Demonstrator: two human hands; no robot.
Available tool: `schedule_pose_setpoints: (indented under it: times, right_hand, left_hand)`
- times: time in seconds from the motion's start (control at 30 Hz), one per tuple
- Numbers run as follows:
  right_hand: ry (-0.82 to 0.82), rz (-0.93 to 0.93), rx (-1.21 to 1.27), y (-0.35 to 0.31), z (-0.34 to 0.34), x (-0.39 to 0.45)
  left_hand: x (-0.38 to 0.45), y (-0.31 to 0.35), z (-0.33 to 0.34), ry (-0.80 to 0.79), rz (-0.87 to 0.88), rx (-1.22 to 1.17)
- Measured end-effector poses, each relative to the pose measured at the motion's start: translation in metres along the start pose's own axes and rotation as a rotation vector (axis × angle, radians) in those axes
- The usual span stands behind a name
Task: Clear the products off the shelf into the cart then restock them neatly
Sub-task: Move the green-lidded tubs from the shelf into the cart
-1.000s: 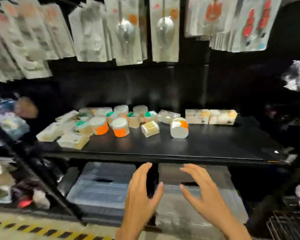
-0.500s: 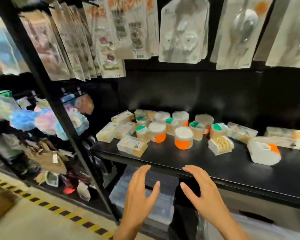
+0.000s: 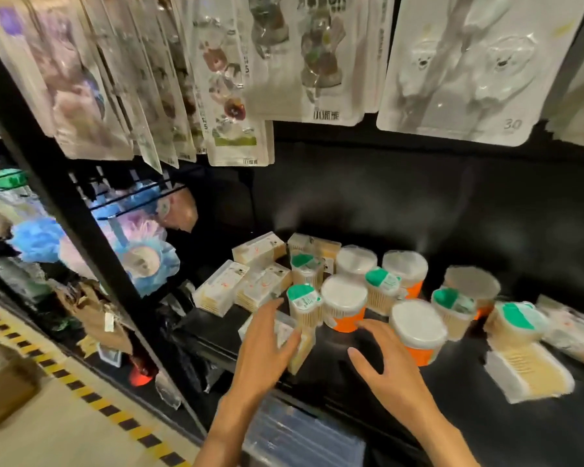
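While your left hand [image 3: 263,348] lies flat, fingers straight, on a clear rectangular box [image 3: 292,342] at the glossy black shelf's [image 3: 459,392] front edge, your right hand [image 3: 390,372] spreads wide, empty, beside round orange-based tubs [image 3: 344,306].

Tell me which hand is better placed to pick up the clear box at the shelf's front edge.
Left. The left hand already lies on the clear box, fingers over its top. The right hand hovers open by an orange tub, away from it.
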State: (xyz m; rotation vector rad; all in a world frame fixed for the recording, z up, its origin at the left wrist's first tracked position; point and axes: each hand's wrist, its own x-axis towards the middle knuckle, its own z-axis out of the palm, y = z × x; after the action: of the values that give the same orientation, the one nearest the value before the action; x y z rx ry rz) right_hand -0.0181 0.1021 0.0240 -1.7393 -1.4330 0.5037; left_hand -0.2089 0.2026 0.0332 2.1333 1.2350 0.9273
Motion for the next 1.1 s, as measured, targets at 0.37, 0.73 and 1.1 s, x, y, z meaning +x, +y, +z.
schedule_pose_setpoints:
  times: [0.37,0.73,1.1]
  right_hand:
    - [-0.044,0.18,-0.016,0.008,0.084,0.069]
    - [0.306,0.283,0.035,-0.014,0.127,0.102]
    - [0.364,0.348,0.188,-0.025,0.124,0.103]
  left_hand:
    - [0.102,-0.059,-0.006,-0.071,-0.064,0.036]
    - [0.207,-0.083,0.026,-0.44,0.073,0.034]
    - [0.218,-0.087,0.043,-0.603,0.14,-0.082]
